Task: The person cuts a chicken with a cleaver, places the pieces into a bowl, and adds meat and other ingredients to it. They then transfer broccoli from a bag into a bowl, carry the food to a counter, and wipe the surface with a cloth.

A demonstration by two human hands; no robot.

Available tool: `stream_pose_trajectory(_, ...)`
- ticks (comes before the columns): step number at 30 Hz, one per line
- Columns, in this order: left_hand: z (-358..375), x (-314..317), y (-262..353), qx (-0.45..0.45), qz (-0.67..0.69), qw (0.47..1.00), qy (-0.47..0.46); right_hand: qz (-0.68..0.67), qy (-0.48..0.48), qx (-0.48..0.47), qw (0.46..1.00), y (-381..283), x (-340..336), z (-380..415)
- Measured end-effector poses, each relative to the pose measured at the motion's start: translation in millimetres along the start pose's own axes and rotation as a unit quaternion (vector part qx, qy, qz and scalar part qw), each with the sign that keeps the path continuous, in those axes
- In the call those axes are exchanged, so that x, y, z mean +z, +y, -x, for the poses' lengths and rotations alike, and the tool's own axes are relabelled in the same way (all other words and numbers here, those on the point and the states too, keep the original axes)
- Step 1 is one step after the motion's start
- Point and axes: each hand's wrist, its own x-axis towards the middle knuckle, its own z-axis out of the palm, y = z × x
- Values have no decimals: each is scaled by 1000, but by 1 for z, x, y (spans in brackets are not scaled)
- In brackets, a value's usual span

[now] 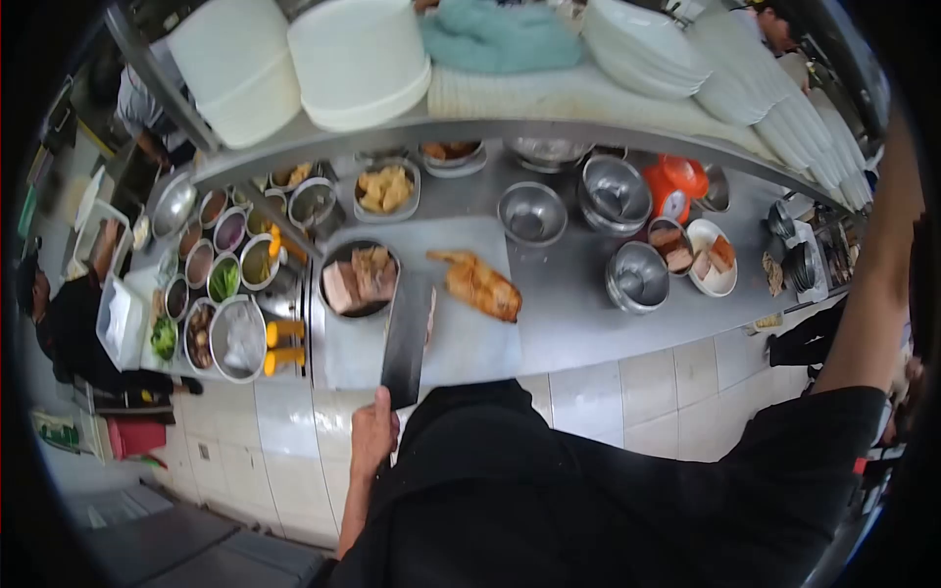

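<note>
My left hand [373, 431] is closed around the handle of a cleaver [403, 345], whose broad dark blade points away from me over the front of a white cutting board [466, 353]. To the right of the blade lies a browned piece of roast poultry [480, 284] on the board. A small piece of something pale shows partly behind the blade. Left of the blade, a round metal bowl holds chunks of pale meat [345, 286]. My right arm [875, 265] reaches up along the right edge, and its hand is outside the picture.
Metal bowls [532, 214], an orange scale [676, 181] and a white bowl of meat [720, 279] stand rightward. Ingredient containers [238, 338] crowd the left. A shelf [490, 127] carrying stacked white dishes [358, 64] spans overhead. Another person [78, 304] is at far left.
</note>
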Motion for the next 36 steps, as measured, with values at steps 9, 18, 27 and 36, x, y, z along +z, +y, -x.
stream_pose_trajectory(9,10,2,-13,-62,62,996,-14,-451,-201,271,826,28,14,372)
stream_pose_trajectory(18,-13,36,2,-99,34,991,-88,-318,-356,614,629,44,166,637)
stream_pose_trajectory(27,-62,58,43,-53,-94,984,-142,-126,-315,304,890,21,184,667)
stream_pose_trajectory(36,-78,81,74,-17,-286,950,-123,-165,-294,278,899,24,183,673)
